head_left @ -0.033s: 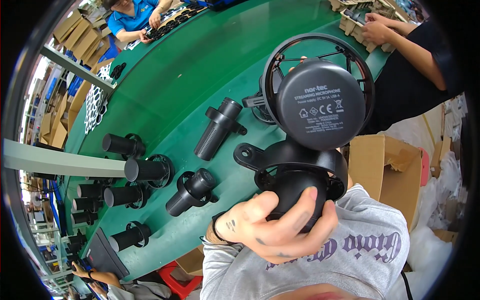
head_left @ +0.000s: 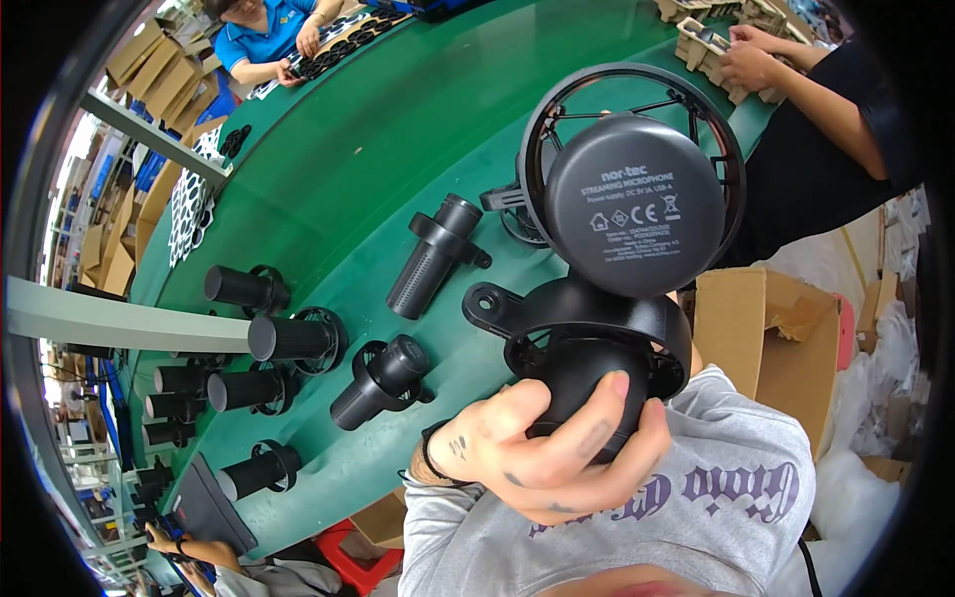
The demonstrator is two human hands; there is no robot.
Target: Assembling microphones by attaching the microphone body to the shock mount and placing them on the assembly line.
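My left hand (head_left: pixel 562 453) is wrapped round the body of a black microphone (head_left: pixel 587 383) with a ring-shaped mount and a side bracket. Just beyond it, a second black microphone (head_left: pixel 637 204) is held up, its round printed base facing me and a spoked ring mount around it. My right hand (head_left: pixel 693 348) is mostly hidden behind these two; only slivers of skin show, and it appears to grip the second microphone from behind. On the green table, two more microphones with ring mounts, one upper (head_left: pixel 434 257) and one lower (head_left: pixel 380 382), lie left of my left hand.
Several more microphones (head_left: pixel 288 338) lie at the left, near a pale post (head_left: pixel 129 310). An open cardboard box (head_left: pixel 721 338) stands at my right. A co-worker's hands (head_left: pixel 751 62) are over moulded trays (head_left: pixel 701 52); another person in blue (head_left: pixel 264 40) works across the green table (head_left: pixel 398 129).
The second microphone has shifted very slightly left and upward. My left hand keeps its grip with hardly any movement. At the far right, the co-worker's hands have shifted slightly at the trays.
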